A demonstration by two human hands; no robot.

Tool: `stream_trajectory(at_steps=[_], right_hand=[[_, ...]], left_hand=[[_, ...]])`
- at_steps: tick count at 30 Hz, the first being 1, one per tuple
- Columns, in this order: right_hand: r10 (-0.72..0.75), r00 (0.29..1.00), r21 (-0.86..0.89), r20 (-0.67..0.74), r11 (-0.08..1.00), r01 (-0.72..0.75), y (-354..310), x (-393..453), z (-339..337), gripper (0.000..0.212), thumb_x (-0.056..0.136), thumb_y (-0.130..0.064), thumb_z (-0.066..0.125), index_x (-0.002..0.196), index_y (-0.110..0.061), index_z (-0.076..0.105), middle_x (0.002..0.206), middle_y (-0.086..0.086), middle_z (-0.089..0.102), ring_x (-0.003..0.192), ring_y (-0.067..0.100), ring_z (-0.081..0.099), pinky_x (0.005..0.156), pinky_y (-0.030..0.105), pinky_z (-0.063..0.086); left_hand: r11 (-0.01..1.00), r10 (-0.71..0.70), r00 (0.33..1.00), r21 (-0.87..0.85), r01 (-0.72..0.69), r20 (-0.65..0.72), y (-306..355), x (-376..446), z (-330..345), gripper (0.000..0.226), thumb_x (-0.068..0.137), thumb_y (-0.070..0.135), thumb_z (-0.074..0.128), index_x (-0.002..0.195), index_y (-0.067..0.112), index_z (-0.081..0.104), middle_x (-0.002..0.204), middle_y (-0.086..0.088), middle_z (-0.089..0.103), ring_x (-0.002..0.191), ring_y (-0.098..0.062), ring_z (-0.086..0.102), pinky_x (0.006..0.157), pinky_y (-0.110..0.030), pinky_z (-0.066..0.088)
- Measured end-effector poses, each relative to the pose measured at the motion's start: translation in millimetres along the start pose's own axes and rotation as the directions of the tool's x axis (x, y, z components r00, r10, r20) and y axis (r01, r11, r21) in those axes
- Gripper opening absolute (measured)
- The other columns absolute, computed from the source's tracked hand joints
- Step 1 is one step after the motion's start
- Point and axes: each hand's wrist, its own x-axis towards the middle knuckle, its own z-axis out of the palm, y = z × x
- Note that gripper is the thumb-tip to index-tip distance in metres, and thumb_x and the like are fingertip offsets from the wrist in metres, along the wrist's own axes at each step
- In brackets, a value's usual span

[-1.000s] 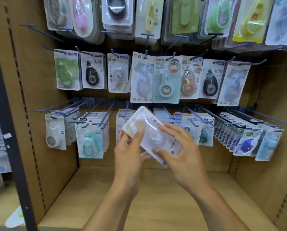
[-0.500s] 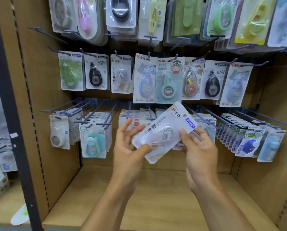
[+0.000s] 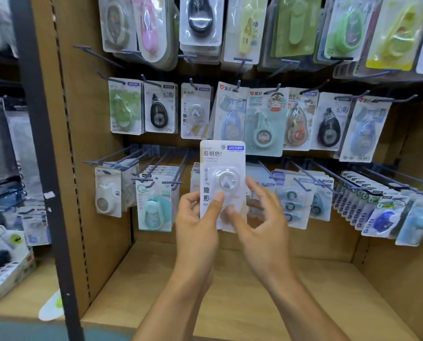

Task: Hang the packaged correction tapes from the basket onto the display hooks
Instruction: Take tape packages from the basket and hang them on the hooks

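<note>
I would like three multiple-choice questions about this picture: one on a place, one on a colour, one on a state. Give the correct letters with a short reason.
1. Where does a pack matching the held white pack already hang?
A. In the middle row, third pack from the left
B. On the wooden shelf floor
C. On the dark post at the left

2. What colour is the tape body in the second pack of the middle row?
A. Pink
B. Black
C. Yellow

3. How is the held pack now?
A. Hung on a hook
B. Lying flat on the shelf
C. Upright, pinched by the left hand

Answers: 1 A, the matching pack hangs there. 2 B, the black tape shows. 3 C, the left hand pinches it while the right hand is at its lower edge.
</note>
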Motion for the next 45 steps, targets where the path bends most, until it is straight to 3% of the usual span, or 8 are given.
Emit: stream_trajectory(at_steps=[6, 10, 19, 24, 26, 31, 36, 45], right_hand=[[-0.103, 0.982, -0.206, 0.156, 0.969, 0.134, -19, 22, 9, 0.063, 0.092, -0.014, 0.068, 0.149, -0.030, 0.046, 0.154, -0.021, 0.032, 0.141, -0.010, 0.028, 0.115, 0.013, 0.028], [-0.053, 0.979, -0.245, 0.195, 0.964, 0.100, -30, 67, 18, 0.061, 0.094, -0.017, 0.066, 0.150, -0.027, 0.045, 0.158, -0.014, 0.030, 0.144, 0.000, 0.030, 0.118, 0.023, 0.031], [0.121, 0.942, -0.435, 0.312, 0.900, 0.028, -35, 148, 42, 0.072, 0.088, -0.011, 0.067, 0.154, -0.013, 0.038, 0.162, 0.006, 0.030, 0.149, 0.022, 0.030, 0.117, 0.028, 0.028], [0.165, 0.936, -0.455, 0.310, 0.890, -0.006, -33, 155, 46, 0.069, 0.087, -0.010, 0.069, 0.150, -0.012, 0.044, 0.153, 0.006, 0.046, 0.136, 0.025, 0.048, 0.102, 0.025, 0.043], [0.138, 0.941, -0.437, 0.308, 0.900, 0.011, -34, 153, 47, 0.070, 0.087, -0.008, 0.069, 0.151, -0.015, 0.043, 0.157, 0.005, 0.041, 0.140, 0.023, 0.045, 0.110, 0.027, 0.040], [-0.097, 0.950, -0.359, 0.296, 0.911, 0.204, -39, 140, 57, 0.064, 0.092, -0.013, 0.067, 0.151, -0.022, 0.045, 0.161, -0.003, 0.033, 0.149, 0.012, 0.026, 0.112, 0.015, 0.019], [-0.291, 0.932, -0.270, 0.218, 0.899, 0.344, -44, 131, 79, 0.063, 0.093, -0.016, 0.069, 0.151, -0.025, 0.045, 0.159, -0.011, 0.034, 0.147, 0.006, 0.028, 0.121, 0.028, 0.027], [-0.211, 0.954, -0.235, 0.212, 0.937, 0.259, -56, 134, 98, 0.067, 0.093, -0.011, 0.066, 0.154, -0.018, 0.039, 0.161, -0.006, 0.030, 0.148, 0.006, 0.025, 0.114, 0.014, 0.023]], left_hand=[[0.971, 0.044, 0.998, 0.234, -0.054, 0.049, 17, 30, 14, 0.025, 0.106, 0.017, 0.058, 0.126, 0.031, 0.054, 0.115, 0.011, 0.072, 0.097, 0.002, 0.072, 0.082, -0.018, 0.054], [0.901, 0.047, 0.985, 0.420, -0.113, 0.163, 41, 68, 32, 0.047, 0.108, 0.015, 0.050, 0.149, 0.038, 0.046, 0.131, 0.007, 0.067, 0.116, -0.016, 0.068, 0.100, -0.039, 0.055], [0.820, -0.108, 0.986, 0.573, 0.018, 0.124, 64, 149, 51, 0.030, 0.103, 0.002, 0.058, 0.131, 0.014, 0.063, 0.121, -0.013, 0.071, 0.092, -0.024, 0.067, 0.053, -0.020, 0.052], [0.801, -0.161, 0.976, 0.597, 0.040, 0.150, 57, 158, 36, 0.029, 0.102, 0.006, 0.062, 0.131, 0.006, 0.068, 0.112, -0.013, 0.074, 0.103, -0.032, 0.071, 0.090, -0.046, 0.061], [0.814, -0.126, 0.981, 0.580, 0.016, 0.149, 59, 157, 29, 0.030, 0.100, 0.010, 0.067, 0.130, 0.011, 0.066, 0.112, -0.014, 0.076, 0.104, -0.035, 0.073, 0.095, -0.053, 0.059], [0.819, 0.087, 0.983, 0.550, -0.161, 0.159, 75, 148, 11, 0.043, 0.098, 0.020, 0.072, 0.134, 0.025, 0.049, 0.092, -0.006, 0.071, 0.077, -0.018, 0.068, 0.067, -0.030, 0.052], [0.761, 0.314, 0.932, 0.539, -0.360, 0.179, 83, 143, -7, 0.062, 0.095, 0.037, 0.073, 0.148, 0.039, 0.042, 0.117, -0.004, 0.071, 0.103, -0.019, 0.072, 0.089, -0.047, 0.062], [0.772, 0.291, 0.939, 0.533, -0.345, 0.185, 94, 152, -10, 0.058, 0.104, 0.023, 0.064, 0.158, 0.028, 0.042, 0.086, 0.008, 0.067, 0.075, -0.010, 0.071, 0.075, -0.031, 0.063]])
